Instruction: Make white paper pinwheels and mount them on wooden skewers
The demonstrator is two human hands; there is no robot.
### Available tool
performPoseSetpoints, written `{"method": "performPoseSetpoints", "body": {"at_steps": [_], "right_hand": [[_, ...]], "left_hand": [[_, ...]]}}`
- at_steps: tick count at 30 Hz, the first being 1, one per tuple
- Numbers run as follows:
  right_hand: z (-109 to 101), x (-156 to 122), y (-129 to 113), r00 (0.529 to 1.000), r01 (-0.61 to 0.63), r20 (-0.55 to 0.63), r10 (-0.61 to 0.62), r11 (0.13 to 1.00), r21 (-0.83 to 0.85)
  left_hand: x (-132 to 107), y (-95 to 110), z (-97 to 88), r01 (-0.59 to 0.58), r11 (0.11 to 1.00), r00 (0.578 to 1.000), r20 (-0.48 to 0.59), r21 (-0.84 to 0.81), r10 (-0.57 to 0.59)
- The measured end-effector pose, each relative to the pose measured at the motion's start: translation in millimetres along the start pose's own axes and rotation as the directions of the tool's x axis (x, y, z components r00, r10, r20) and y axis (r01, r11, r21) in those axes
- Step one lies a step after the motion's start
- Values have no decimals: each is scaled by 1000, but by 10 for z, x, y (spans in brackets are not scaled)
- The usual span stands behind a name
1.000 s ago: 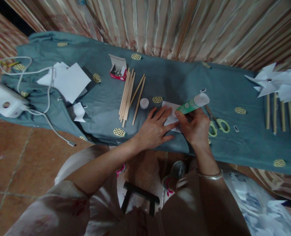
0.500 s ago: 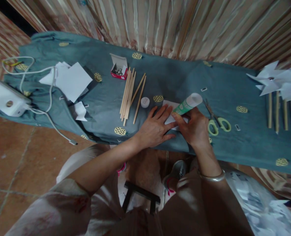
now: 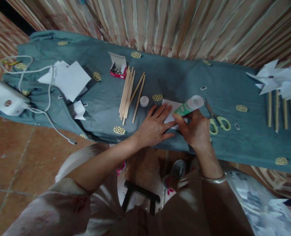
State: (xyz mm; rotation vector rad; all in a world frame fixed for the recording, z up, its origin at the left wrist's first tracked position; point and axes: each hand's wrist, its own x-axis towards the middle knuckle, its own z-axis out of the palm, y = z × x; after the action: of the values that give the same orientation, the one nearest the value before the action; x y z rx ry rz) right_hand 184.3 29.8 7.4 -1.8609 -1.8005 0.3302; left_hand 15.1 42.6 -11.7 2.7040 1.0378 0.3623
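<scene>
My left hand (image 3: 154, 127) lies flat with fingers spread, pressing the left side of a white sheet of paper (image 3: 169, 102) onto the cloth. My right hand (image 3: 196, 127) is closed round a green and white glue stick (image 3: 190, 104), which leans over the same sheet with its lower end toward the paper. Whether its tip touches the paper is hidden behind the fingers. A small white round cap (image 3: 144, 101) sits left of the sheet. Just right of my right hand lie scissors (image 3: 218, 121) with light green handles.
Thin wooden sticks (image 3: 127, 95) lie left of the cap, beside an open red box (image 3: 118, 67) of small metal pieces. Further left are white paper squares (image 3: 74, 81) and a white power strip (image 3: 6, 98) with cables. Paper pinwheels (image 3: 270, 78) on sticks lie at the right.
The glue stick has tilted and shifted slightly to the right over the sheet, and more of the paper shows. My left hand stays nearly in place.
</scene>
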Motion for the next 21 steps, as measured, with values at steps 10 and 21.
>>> {"method": "performPoseSetpoints", "body": {"at_steps": [10, 21], "right_hand": [[26, 45, 69, 997, -33, -74, 34, 999, 7], [68, 103, 31, 997, -27, -74, 34, 995, 93]], "left_hand": [[7, -1, 11, -4, 1000, 1000, -3, -14, 4], [3, 4, 7, -6, 999, 1000, -22, -43, 5]]}}
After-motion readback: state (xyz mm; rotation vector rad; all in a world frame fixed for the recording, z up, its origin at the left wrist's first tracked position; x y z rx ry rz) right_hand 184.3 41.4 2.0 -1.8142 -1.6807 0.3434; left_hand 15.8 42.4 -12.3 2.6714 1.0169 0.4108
